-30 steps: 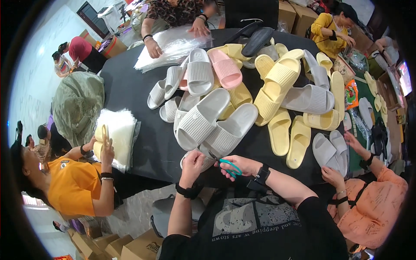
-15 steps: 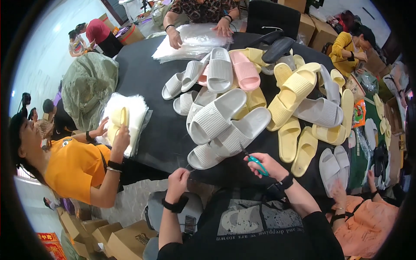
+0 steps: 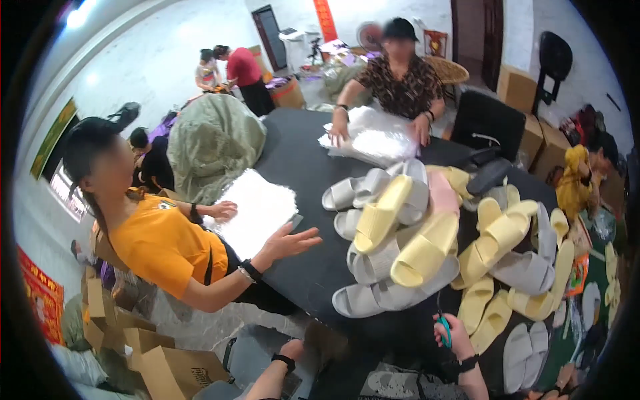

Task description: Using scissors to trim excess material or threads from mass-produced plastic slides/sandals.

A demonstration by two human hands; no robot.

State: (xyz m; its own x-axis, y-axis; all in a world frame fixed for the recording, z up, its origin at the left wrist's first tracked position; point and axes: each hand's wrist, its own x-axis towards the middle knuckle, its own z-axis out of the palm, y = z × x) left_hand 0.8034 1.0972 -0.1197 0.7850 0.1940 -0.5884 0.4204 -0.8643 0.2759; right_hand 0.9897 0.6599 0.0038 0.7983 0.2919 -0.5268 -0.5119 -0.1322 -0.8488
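Observation:
In my right hand (image 3: 461, 338) is a small pair of scissors (image 3: 443, 331) with teal handles, its dark blades pointing up toward the slipper pile. My left hand (image 3: 291, 349) is closed, low over the floor beside a grey chair; what it holds, if anything, is hidden. Two yellow slippers (image 3: 425, 253) lie on top of grey slippers (image 3: 363, 300) at the near side of the black table (image 3: 297, 150). A pink slipper (image 3: 441, 193) rests behind them. More yellow slippers (image 3: 497, 243) are heaped to the right, and a grey pair (image 3: 525, 357) sits nearer me.
At left, a person in orange (image 3: 167, 247) stretches an open hand over the table beside a stack of clear bags (image 3: 263, 207). Across, another person handles more clear bags (image 3: 380, 137). Cardboard boxes (image 3: 180, 373) and a grey chair (image 3: 257, 343) stand lower left.
Two yellow slippers, earlier at the orange-clad person's hands, now lie on the grey pile; that person's near hand is open. My view has tilted up and my left hand has drawn away from the table.

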